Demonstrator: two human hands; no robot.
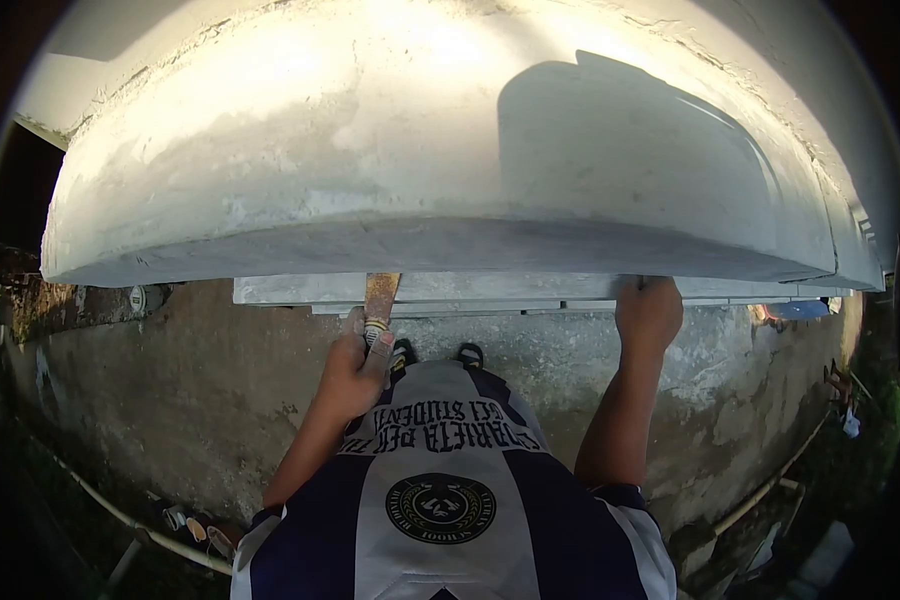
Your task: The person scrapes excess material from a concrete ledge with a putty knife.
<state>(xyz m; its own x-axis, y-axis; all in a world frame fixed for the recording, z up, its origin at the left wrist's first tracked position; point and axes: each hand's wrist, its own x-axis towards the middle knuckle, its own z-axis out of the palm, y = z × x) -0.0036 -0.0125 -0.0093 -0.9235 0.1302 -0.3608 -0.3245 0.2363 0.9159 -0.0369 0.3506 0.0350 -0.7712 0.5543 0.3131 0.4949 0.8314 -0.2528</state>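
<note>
My left hand (353, 368) is closed around the handle of a putty knife (382, 292). Its blade is brown and stained, points away from me, and has its far end at the lower edge of the pale plastered ledge (390, 240). To the right, my right hand (650, 312) is closed in a fist right under the same edge. A small grey bit shows by its fingers, too little to name, and the ledge hides the far side of that hand. Behind both hands runs a lower white step (490, 288).
Below is a rough, stained concrete floor (200, 370), where my sandaled feet stand. A pipe (140, 525) crosses at lower left, near several shoes (205, 530). Another pipe (760, 495) lies at lower right. A blue item (798, 310) sits at the far right.
</note>
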